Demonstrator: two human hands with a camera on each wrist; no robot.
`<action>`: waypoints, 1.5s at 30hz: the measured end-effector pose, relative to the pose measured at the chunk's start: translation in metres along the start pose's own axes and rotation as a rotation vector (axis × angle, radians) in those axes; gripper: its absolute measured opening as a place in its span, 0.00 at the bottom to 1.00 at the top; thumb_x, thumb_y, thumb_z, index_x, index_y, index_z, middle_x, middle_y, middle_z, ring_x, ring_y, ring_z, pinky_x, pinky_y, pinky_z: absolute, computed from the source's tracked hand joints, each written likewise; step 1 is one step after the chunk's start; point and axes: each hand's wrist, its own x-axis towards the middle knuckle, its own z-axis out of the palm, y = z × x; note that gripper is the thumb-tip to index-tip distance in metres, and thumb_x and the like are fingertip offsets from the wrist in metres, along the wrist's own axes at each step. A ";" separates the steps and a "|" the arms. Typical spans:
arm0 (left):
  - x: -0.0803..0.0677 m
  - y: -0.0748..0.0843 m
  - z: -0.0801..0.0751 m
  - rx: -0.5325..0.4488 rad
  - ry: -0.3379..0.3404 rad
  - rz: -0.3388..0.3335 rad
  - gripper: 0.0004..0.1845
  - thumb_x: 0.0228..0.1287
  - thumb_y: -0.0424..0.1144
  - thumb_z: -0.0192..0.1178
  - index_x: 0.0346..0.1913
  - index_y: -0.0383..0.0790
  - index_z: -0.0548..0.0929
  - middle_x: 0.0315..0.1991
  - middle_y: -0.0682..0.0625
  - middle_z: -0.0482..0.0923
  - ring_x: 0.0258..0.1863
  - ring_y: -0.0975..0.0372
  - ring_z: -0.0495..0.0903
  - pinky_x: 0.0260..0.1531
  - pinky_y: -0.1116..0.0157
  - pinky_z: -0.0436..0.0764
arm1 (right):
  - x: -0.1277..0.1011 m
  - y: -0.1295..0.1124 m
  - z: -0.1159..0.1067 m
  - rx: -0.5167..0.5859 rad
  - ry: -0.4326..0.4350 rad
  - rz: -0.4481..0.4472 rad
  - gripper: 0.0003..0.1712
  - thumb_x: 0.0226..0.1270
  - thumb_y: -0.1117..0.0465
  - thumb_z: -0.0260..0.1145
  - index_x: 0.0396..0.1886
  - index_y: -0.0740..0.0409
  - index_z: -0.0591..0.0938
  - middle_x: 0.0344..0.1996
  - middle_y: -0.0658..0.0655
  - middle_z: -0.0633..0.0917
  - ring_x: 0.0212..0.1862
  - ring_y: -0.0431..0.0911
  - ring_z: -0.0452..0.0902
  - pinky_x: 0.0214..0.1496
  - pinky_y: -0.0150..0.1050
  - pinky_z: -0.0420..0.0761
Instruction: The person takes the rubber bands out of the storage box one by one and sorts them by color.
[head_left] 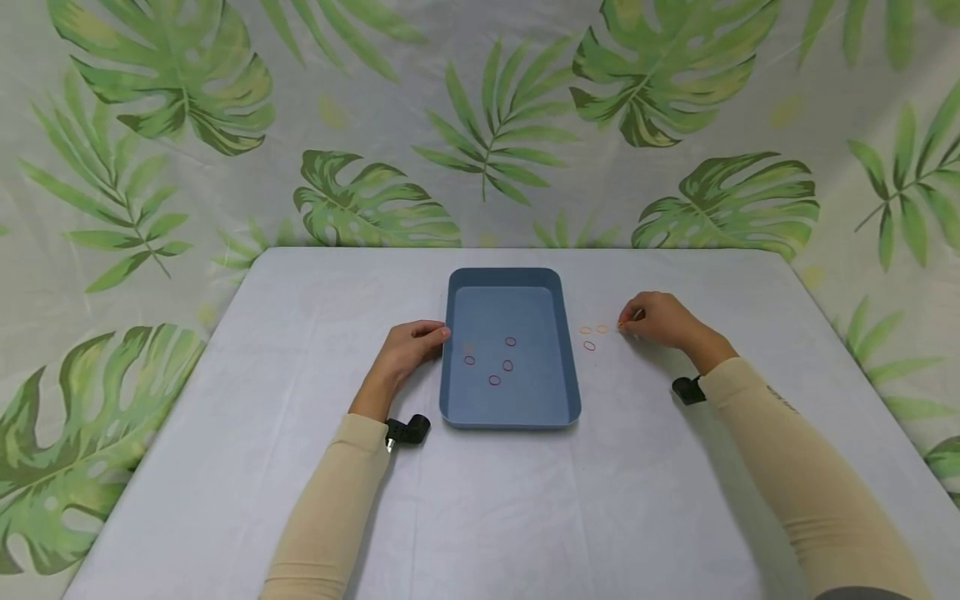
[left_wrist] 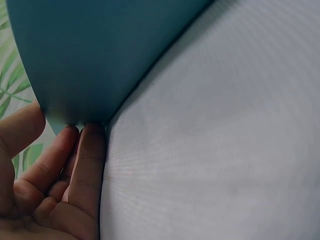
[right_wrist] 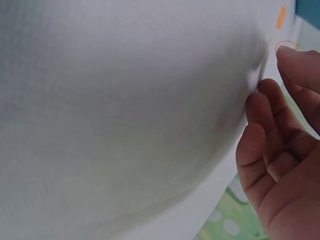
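Observation:
A blue rectangular tray (head_left: 510,417) lies on the white table, holding several thin red rubber bands (head_left: 507,366) and a faint orange one (head_left: 468,346). At the tray's left wall is my left hand (head_left: 408,346), holding it with the thumb at the rim; in the left wrist view the fingers (left_wrist: 87,160) touch the wall lower down. To the right of the tray, my right hand (head_left: 660,321) pinches a small orange rubber band (head_left: 621,326) close to the tabletop. The fingers partly hide that band. The right wrist view shows the thumb (right_wrist: 300,67) beside a thin ring.
Between the tray and my right hand lie two yellow-orange rubber bands (head_left: 586,331) and a red rubber band (head_left: 589,346). A white cloth (head_left: 300,333) covers the table. Behind it hangs a leaf-printed curtain (head_left: 495,142).

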 end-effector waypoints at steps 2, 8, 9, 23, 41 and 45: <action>0.000 0.000 0.000 0.001 0.001 0.004 0.22 0.68 0.40 0.64 0.61 0.33 0.80 0.62 0.37 0.79 0.61 0.51 0.79 0.63 0.56 0.79 | 0.000 0.001 0.000 -0.006 0.000 0.004 0.07 0.65 0.62 0.68 0.36 0.63 0.86 0.40 0.64 0.85 0.37 0.50 0.74 0.36 0.36 0.72; -0.001 0.000 -0.001 0.001 0.001 0.000 0.22 0.68 0.40 0.63 0.61 0.33 0.80 0.62 0.38 0.79 0.60 0.52 0.80 0.63 0.57 0.79 | 0.002 0.003 0.000 -0.021 -0.006 0.003 0.07 0.64 0.63 0.68 0.36 0.63 0.86 0.41 0.65 0.84 0.38 0.51 0.74 0.36 0.37 0.73; 0.000 0.000 -0.001 0.001 0.001 0.000 0.22 0.68 0.40 0.63 0.61 0.33 0.80 0.62 0.38 0.79 0.60 0.52 0.80 0.63 0.57 0.79 | 0.003 0.003 0.000 -0.025 -0.007 0.004 0.07 0.64 0.63 0.68 0.36 0.63 0.86 0.41 0.64 0.84 0.39 0.51 0.75 0.37 0.37 0.73; 0.000 0.000 -0.001 -0.003 -0.004 -0.004 0.22 0.68 0.41 0.64 0.61 0.33 0.80 0.62 0.38 0.78 0.61 0.51 0.79 0.63 0.56 0.79 | 0.004 0.005 0.000 -0.051 -0.013 -0.038 0.05 0.63 0.64 0.70 0.30 0.63 0.86 0.38 0.64 0.83 0.41 0.54 0.76 0.45 0.47 0.76; 0.001 -0.002 -0.002 0.010 -0.010 0.001 0.23 0.68 0.42 0.64 0.62 0.34 0.79 0.63 0.38 0.78 0.62 0.50 0.79 0.64 0.56 0.78 | 0.003 0.003 -0.003 -0.020 -0.040 -0.004 0.09 0.67 0.62 0.66 0.41 0.64 0.85 0.43 0.64 0.85 0.44 0.54 0.78 0.46 0.48 0.78; 0.000 -0.001 -0.002 0.026 -0.003 0.004 0.23 0.68 0.42 0.64 0.61 0.34 0.80 0.63 0.39 0.78 0.61 0.51 0.79 0.63 0.57 0.79 | 0.003 0.001 -0.008 -0.003 -0.019 -0.037 0.11 0.69 0.62 0.64 0.45 0.65 0.84 0.44 0.65 0.85 0.44 0.56 0.80 0.42 0.46 0.80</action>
